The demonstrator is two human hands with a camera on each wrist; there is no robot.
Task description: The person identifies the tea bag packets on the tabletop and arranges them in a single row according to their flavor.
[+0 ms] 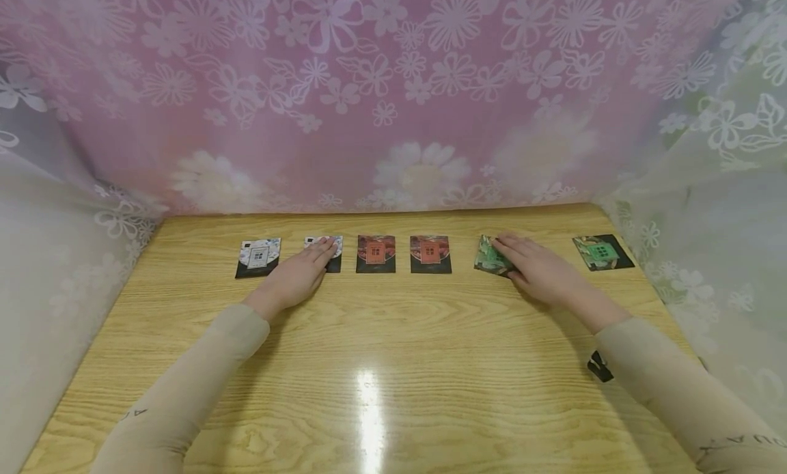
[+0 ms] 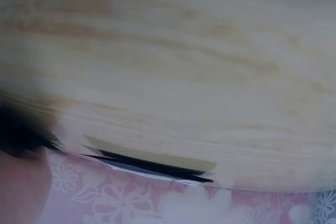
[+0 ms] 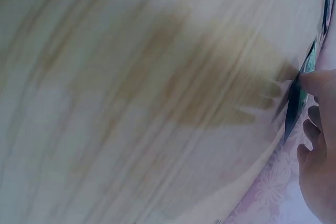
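Observation:
Six small flat printed packets form a row across the far part of the wooden table. My left hand (image 1: 298,276) rests with extended fingers on a white-and-black packet (image 1: 335,263), covering much of its face. Beside that wrist lies another white-and-black packet (image 1: 259,257). At the right, my right hand (image 1: 541,269) holds a green packet (image 1: 490,257) by its right side, with the thumb near its lower edge and the fingers at its top. This packet sits at an angle to the row. In the right wrist view, the thumb (image 3: 317,83) meets the packet's edge.
Two red-and-black packets (image 1: 376,254) (image 1: 431,254) lie side by side between the hands. Another green-and-black packet (image 1: 603,253) lies at the far right. A small black object (image 1: 599,366) shows partly beneath the right sleeve. Floral curtains (image 1: 393,105) enclose the table (image 1: 393,324) at back and sides.

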